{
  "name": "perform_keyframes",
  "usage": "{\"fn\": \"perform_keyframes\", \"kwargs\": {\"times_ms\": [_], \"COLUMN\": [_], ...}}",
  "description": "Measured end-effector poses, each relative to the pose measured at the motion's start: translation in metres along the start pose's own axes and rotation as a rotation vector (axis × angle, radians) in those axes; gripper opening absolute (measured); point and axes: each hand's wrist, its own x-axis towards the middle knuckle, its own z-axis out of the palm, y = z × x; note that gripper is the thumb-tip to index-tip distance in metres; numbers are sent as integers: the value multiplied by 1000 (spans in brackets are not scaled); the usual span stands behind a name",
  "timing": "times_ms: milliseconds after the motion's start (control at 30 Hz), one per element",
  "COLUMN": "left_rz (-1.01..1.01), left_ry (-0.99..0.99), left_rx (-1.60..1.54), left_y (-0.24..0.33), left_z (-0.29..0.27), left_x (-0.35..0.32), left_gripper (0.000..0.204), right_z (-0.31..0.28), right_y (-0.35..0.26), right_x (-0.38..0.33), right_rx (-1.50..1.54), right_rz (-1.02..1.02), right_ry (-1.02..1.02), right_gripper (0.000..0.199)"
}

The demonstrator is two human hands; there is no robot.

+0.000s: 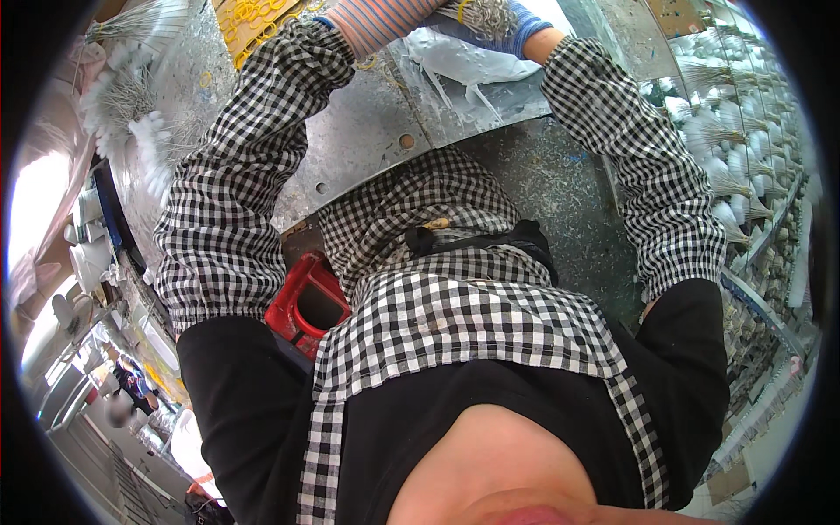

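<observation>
Both my hands are at the top edge of the head view, over the metal worktable (367,131). My left hand (381,22) wears an orange and grey striped knit glove; its fingers are cut off by the frame. My right hand (525,26), in a blue glove, is closed round a bundle of thin pale wires (483,16). The left glove comes close to this bundle, but I cannot tell whether it grips it. Beneath the right hand, white paste (472,66) is smeared over the tabletop, with drips running toward me.
Yellow rings (254,22) lie on a board at the far left. White-tipped wire bundles (131,105) are heaped left of the table, and racks of similar bundles (726,131) stand at right. A red plastic stool (297,302) is by my left side. Another person (131,385) is behind at left.
</observation>
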Motion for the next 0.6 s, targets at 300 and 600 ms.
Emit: {"fn": "perform_keyframes", "kwargs": {"times_ms": [300, 600], "left_rz": [-13, -92], "left_ry": [-54, -143], "left_rx": [-1, 0], "left_y": [1, 8], "left_z": [-3, -10], "left_x": [13, 8], "left_gripper": [31, 37], "right_z": [-11, 4], "right_y": [5, -1], "right_x": [-2, -3], "right_rx": [52, 388], "right_rz": [21, -4], "right_ry": [28, 199], "right_gripper": [34, 36]}}
